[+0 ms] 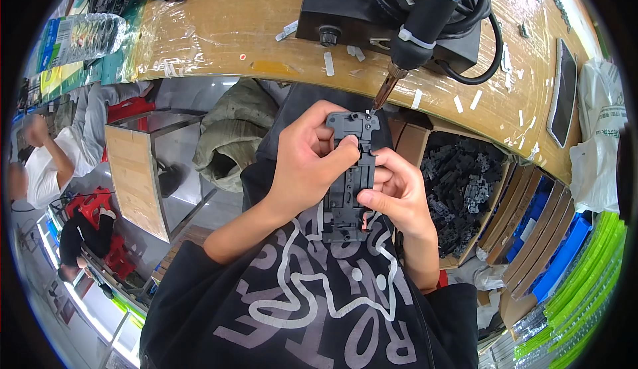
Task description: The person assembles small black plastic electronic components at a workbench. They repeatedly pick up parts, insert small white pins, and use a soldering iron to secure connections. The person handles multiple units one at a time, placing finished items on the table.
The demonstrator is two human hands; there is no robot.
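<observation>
Between my hands is a long black plastic housing (351,199) with moulded slots and a small copper-coloured strip near its lower end. My left hand (309,160) grips its upper left side, the thumb pressed on its face. On the opposite edge, my right hand (402,193) holds the lower part between thumb and bent fingers. A soldering iron (409,47) with a blue handle and black collar points down from above. Its tip ends at the housing's upper right corner; whether it touches cannot be made out.
On the workbench (219,37) stand a black box (332,10) with a knob and coiled black cable, a flat dark phone-like slab (563,93) and a clear plastic bottle (90,40). Right of me, a carton holds several black parts (462,189). Two people sit at far left.
</observation>
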